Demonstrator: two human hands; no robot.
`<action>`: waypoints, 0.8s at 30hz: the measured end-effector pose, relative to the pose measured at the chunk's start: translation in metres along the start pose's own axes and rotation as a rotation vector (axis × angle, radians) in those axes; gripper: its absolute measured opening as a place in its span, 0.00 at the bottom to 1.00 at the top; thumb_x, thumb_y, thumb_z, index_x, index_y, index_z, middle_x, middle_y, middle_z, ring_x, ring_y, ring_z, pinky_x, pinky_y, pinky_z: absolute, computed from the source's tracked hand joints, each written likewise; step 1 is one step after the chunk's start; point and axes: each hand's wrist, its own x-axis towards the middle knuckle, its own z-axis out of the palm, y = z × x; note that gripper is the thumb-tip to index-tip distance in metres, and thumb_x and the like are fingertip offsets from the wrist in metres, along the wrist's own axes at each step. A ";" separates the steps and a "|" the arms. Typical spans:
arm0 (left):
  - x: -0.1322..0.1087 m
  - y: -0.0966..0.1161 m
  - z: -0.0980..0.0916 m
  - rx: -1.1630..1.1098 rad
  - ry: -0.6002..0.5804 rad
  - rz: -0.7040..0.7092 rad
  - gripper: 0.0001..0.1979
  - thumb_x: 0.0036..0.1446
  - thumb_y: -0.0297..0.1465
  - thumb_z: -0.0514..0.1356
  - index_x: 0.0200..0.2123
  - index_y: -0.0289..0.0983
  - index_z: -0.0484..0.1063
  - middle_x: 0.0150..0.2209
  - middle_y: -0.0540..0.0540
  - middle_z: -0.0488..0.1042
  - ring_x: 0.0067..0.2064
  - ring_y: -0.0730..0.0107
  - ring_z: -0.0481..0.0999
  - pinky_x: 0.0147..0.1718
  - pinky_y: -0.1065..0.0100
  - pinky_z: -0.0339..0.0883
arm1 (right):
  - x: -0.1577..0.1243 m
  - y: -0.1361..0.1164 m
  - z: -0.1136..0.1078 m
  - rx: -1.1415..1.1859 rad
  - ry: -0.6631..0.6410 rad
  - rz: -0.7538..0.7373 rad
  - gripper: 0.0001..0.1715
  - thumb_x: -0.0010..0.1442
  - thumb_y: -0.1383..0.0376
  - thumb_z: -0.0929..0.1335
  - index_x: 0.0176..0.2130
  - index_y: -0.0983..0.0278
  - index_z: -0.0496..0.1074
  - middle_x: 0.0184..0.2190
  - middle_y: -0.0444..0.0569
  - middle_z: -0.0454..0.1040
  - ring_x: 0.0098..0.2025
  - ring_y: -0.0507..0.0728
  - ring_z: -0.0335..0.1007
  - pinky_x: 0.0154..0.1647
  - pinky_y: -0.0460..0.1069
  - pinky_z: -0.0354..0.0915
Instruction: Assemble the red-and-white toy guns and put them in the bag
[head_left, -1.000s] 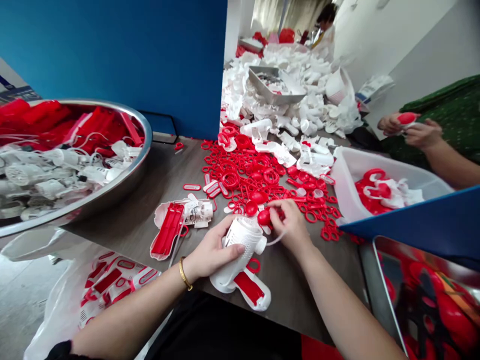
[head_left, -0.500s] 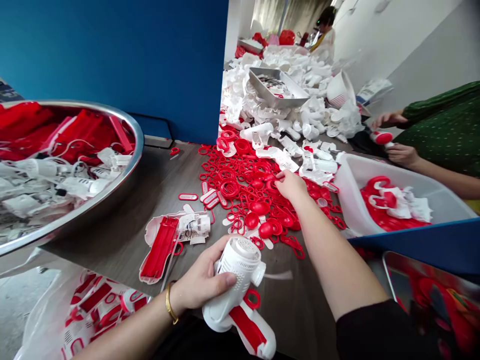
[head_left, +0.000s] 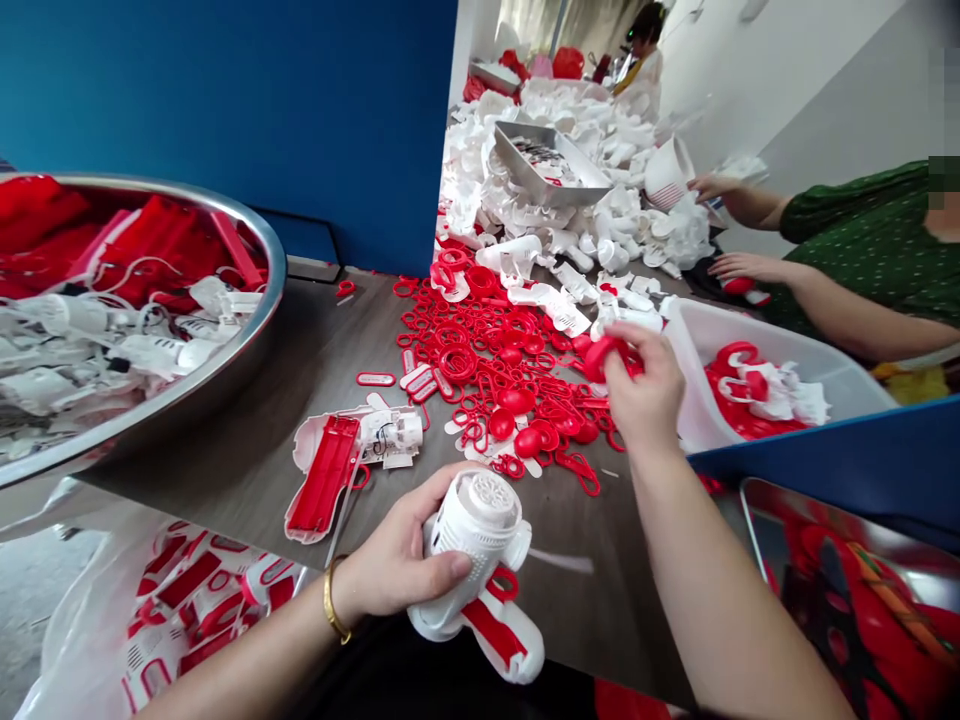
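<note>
My left hand [head_left: 409, 555] is wrapped round the barrel of a white toy gun [head_left: 480, 530]. The gun has a perforated round front, a red trigger ring and a red strip on its grip, which points down to the right. My right hand [head_left: 646, 385], raised over the right side of a pile of small red plastic parts [head_left: 487, 340], pinches a rounded red plastic part [head_left: 598, 358]; my fingers hide some of it. Left of the pile lies an opened toy gun half [head_left: 326, 480] with a red inside, wires and a white motor unit.
A large metal basin [head_left: 274, 270] of red and white assemblies stands left. A translucent bin [head_left: 682, 340] is at right, near a co-worker's hands [head_left: 750, 270]. White shells [head_left: 570, 110] and a metal tray [head_left: 551, 190] fill the back. Below left hangs a bag of parts [head_left: 217, 590].
My right hand has lifted from the pile and moved right, now with a red part in its fingers. The left hand still holds the toy gun. The co-worker's hands have shifted.
</note>
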 end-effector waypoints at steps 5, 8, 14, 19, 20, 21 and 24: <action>-0.007 -0.001 0.000 -0.007 0.031 -0.033 0.36 0.52 0.48 0.61 0.58 0.35 0.59 0.49 0.37 0.71 0.50 0.52 0.72 0.51 0.56 0.64 | -0.086 -0.021 -0.021 -0.029 -0.127 -0.174 0.18 0.59 0.68 0.63 0.45 0.57 0.76 0.46 0.49 0.75 0.50 0.59 0.71 0.54 0.59 0.66; -0.015 -0.004 -0.003 -0.013 0.020 -0.048 0.38 0.51 0.49 0.62 0.60 0.35 0.58 0.49 0.38 0.71 0.48 0.54 0.72 0.48 0.58 0.66 | -0.136 -0.023 -0.026 0.023 -0.344 -0.232 0.19 0.59 0.69 0.65 0.46 0.52 0.77 0.44 0.48 0.75 0.47 0.58 0.71 0.48 0.56 0.70; -0.024 -0.007 -0.002 -0.014 0.034 -0.084 0.37 0.51 0.47 0.63 0.60 0.37 0.57 0.47 0.40 0.71 0.44 0.59 0.72 0.42 0.64 0.67 | -0.174 -0.025 -0.047 0.067 -0.575 -0.089 0.28 0.58 0.68 0.64 0.58 0.54 0.67 0.58 0.53 0.66 0.59 0.62 0.64 0.56 0.62 0.65; -0.012 0.003 0.020 0.184 0.033 -0.108 0.34 0.48 0.42 0.67 0.56 0.36 0.61 0.44 0.43 0.74 0.41 0.63 0.74 0.41 0.65 0.68 | -0.193 -0.027 -0.049 -0.043 -0.411 0.073 0.33 0.51 0.57 0.72 0.56 0.54 0.68 0.53 0.55 0.69 0.56 0.68 0.64 0.56 0.69 0.61; -0.008 0.006 0.025 0.247 0.007 -0.107 0.35 0.48 0.42 0.67 0.56 0.36 0.62 0.43 0.44 0.75 0.40 0.63 0.75 0.41 0.65 0.69 | -0.194 -0.029 -0.051 -0.006 -0.382 0.120 0.30 0.53 0.56 0.71 0.55 0.54 0.69 0.51 0.54 0.71 0.54 0.67 0.66 0.55 0.68 0.62; -0.004 0.009 0.029 0.309 -0.023 -0.107 0.35 0.47 0.42 0.68 0.56 0.37 0.62 0.42 0.44 0.75 0.39 0.64 0.75 0.41 0.66 0.69 | -0.193 -0.033 -0.054 0.074 -0.363 0.171 0.28 0.56 0.57 0.69 0.56 0.53 0.68 0.51 0.53 0.71 0.54 0.65 0.67 0.54 0.65 0.64; 0.005 0.017 0.038 0.450 -0.113 -0.113 0.36 0.45 0.44 0.69 0.56 0.38 0.64 0.42 0.45 0.76 0.39 0.63 0.76 0.39 0.67 0.69 | -0.178 -0.053 -0.072 0.393 -0.441 0.178 0.31 0.62 0.59 0.65 0.63 0.53 0.59 0.60 0.52 0.65 0.59 0.61 0.64 0.57 0.56 0.65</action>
